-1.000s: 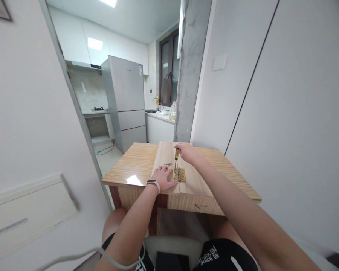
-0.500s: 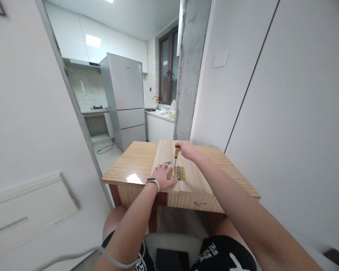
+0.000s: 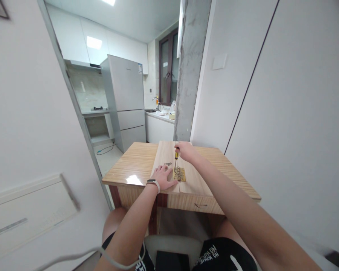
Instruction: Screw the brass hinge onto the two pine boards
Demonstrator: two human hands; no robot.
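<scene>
Two pale wooden boards lie side by side on the desk, and a brass hinge [image 3: 182, 174] spans the seam between them. My right hand [image 3: 183, 149] is closed round the top of a yellow and black screwdriver [image 3: 176, 155], held upright with its tip at the hinge's left leaf. Flat on the left board [image 3: 163, 151], my left hand [image 3: 163, 177] has its fingers spread, with the thumb beside the hinge's lower left corner. Several small screws [image 3: 168, 164] lie on that board beyond my left fingers.
The striped wooden desk [image 3: 130, 162] has a drawer [image 3: 196, 202] in front, above my knees. A white wall stands close on the right. A grey fridge [image 3: 127, 90] and a sink counter are beyond the desk. A pale cable [image 3: 113, 259] crosses my left forearm.
</scene>
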